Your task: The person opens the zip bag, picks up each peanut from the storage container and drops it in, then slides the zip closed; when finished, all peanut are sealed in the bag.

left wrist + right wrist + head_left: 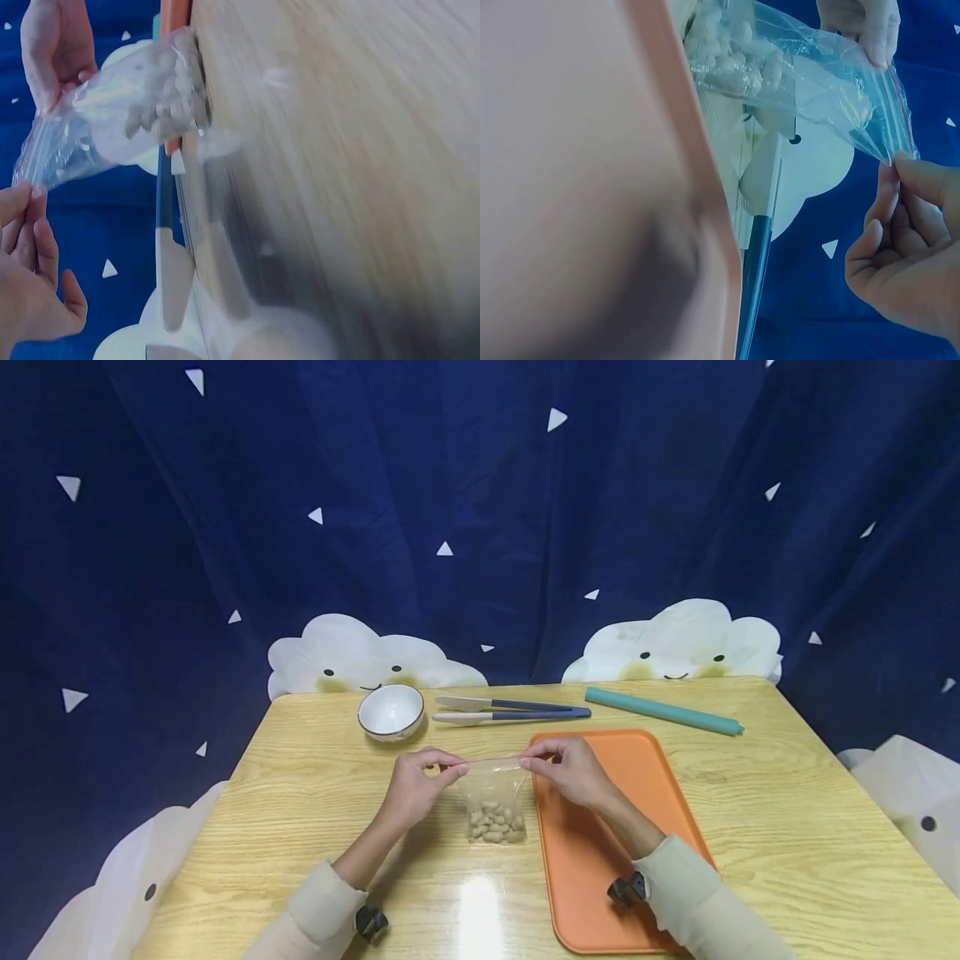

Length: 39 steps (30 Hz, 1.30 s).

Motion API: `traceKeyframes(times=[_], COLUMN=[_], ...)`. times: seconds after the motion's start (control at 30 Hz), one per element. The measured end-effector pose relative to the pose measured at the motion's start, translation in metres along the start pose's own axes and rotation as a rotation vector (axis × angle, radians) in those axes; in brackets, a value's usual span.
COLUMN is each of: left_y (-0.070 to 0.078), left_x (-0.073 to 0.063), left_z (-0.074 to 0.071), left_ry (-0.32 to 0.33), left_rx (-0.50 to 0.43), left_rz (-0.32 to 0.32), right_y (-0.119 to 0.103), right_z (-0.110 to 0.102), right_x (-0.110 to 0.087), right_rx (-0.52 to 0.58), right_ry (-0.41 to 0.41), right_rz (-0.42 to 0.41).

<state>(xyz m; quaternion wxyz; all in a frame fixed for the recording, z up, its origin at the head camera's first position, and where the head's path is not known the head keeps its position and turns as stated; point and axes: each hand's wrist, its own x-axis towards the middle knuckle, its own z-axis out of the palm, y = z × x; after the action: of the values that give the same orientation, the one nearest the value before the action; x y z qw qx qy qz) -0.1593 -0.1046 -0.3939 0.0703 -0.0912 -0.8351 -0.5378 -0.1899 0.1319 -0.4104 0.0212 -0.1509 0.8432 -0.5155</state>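
A clear zip bag (495,785) hangs upright between my two hands, its top edge with the reddish line stretched level. Peanuts in their shells (496,822) fill the bottom of it. My left hand (420,781) pinches the top left corner between thumb and forefinger. At the opposite corner, my right hand (573,770) pinches the same edge. In the left wrist view, the bag (112,105) slants from the fingers toward the tabletop, its lower end close by the wood. From the right wrist, the zip strip (891,112) appears pulled straight between both hands.
An orange tray (555,893) lies under my right forearm. Behind the hands are a white bowl (391,712) with a dark rim, blue-handled tongs (525,715) and a teal stick-like roll (663,710). A dark blue curtain (480,485) stands at the table's back edge.
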Motion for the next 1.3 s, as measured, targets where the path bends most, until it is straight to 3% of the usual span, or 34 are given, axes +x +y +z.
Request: traceKeyframes(times=[0.1, 0.27, 0.33, 0.47, 0.57, 0.7, 0.8, 0.97, 1.13, 1.3], left_y=[-0.01, -0.031, -0.034, -0.027, -0.017, -0.007, -0.008, -0.021, -0.037, -0.051], left_x=[0.003, 0.008, 0.007, 0.001, -0.005, -0.01, -0.007, 0.009, 0.028, 0.041], left_z=[0.0, 0.0, -0.003, -0.011, -0.019, -0.028, -0.029, -0.021, -0.007, 0.003], left_ry=[-0.019, 0.037, 0.042, -0.029, -0.102, -0.199, -0.241, -0.199, -0.134, -0.11], left_rx=[0.027, 0.014, 0.004, 0.006, 0.017, 0.057, 0.075, 0.08, 0.109, 0.144], left_rz=[0.0, -0.008, 0.006, 0.071, 0.084, 0.05, 0.017, -0.065, -0.091, -0.128], right_y=[0.002, 0.002, 0.0, -0.01, -0.019, -0.023, -0.021, -0.012, 0.001, 0.012], right_z=[-0.003, -0.008, -0.01, -0.018, -0.024, -0.029, -0.029, -0.022, -0.01, 0.0], right_x=[-0.001, -0.003, -0.005, -0.012, -0.017, -0.018, -0.013, 0.005, 0.027, 0.045], right_rx=[-0.013, -0.016, -0.012, -0.005, 0.017, 0.034, 0.019, -0.033, -0.075, -0.14], right_ry=[-0.006, -0.001, -0.021, -0.105, -0.183, -0.278, -0.319, -0.299, -0.219, -0.183], right_rz=[-0.018, -0.038, -0.042, -0.052, -0.056, -0.042, -0.01, 0.062, 0.135, 0.225])
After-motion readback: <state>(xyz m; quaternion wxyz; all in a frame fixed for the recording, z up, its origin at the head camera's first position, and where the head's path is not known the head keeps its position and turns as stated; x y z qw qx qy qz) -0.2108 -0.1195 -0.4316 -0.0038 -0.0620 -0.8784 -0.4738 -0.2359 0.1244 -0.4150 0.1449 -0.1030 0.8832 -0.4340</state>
